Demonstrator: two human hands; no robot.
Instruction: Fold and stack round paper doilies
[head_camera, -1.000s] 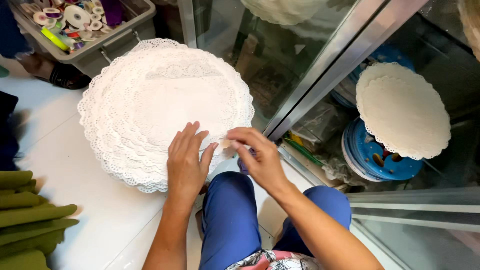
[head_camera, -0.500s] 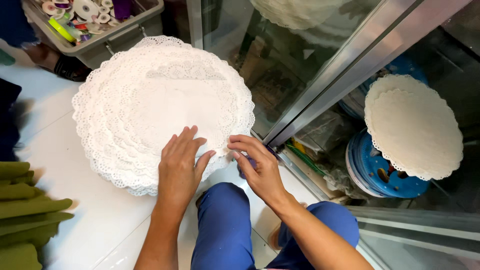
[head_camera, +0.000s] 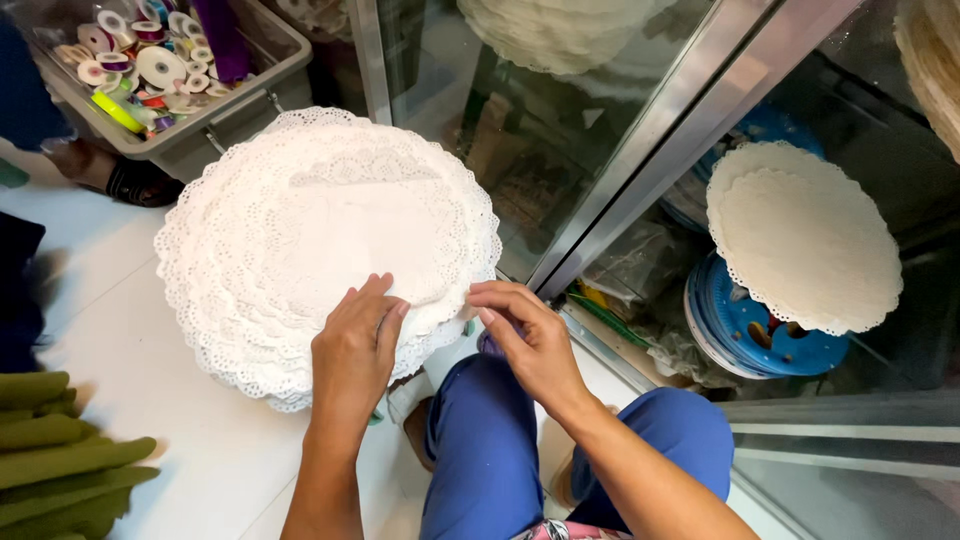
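White lace doilies (head_camera: 300, 230) under flat left hand (head_camera: 355, 350), right hand (head_camera: 525, 335) pinching edge.

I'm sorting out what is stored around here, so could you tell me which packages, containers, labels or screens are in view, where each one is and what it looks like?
Grey plastic bin: top left on the floor, rectangular, holding ribbon spools of many colours.
Blue round container: right, behind the glass door, under a white doily.
Clear plastic bags: behind the glass, crumpled, contents unclear.
No labels, signs or screens can be made out.
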